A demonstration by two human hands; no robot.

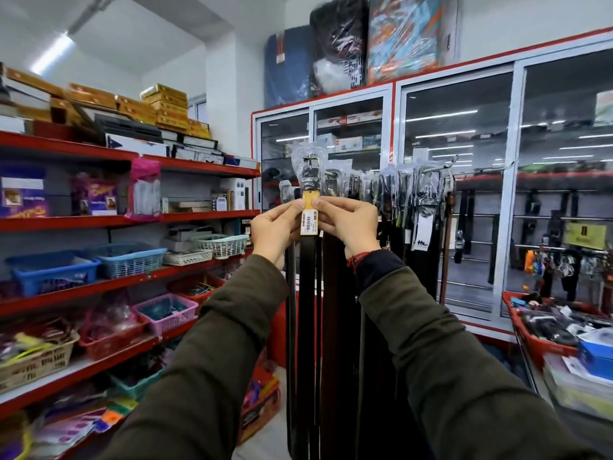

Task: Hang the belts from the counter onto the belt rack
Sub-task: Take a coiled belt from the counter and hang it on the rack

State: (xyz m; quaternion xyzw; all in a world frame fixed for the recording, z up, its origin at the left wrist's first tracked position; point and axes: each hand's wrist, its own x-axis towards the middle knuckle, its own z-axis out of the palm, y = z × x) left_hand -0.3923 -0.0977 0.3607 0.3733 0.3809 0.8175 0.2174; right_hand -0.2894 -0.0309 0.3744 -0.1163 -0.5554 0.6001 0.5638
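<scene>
A dark belt (306, 293) hangs straight down in the middle of the head view, its buckle (310, 171) wrapped in clear plastic at the top. A yellow price tag (309, 214) sits just below the buckle. My left hand (277, 229) and my right hand (351, 224) pinch the belt at the tag from either side. Behind and to the right, the belt rack (441, 166) carries several other hanging belts (398, 207) with plastic-wrapped buckles. Whether the held belt's buckle is on a rack peg is hidden.
Red shelves (132, 220) with baskets and boxes fill the left wall. A glass-fronted cabinet (464, 194) stands behind the rack. A red basket (530, 340) of goods sits on a counter at the right. Boxes lie on the floor below.
</scene>
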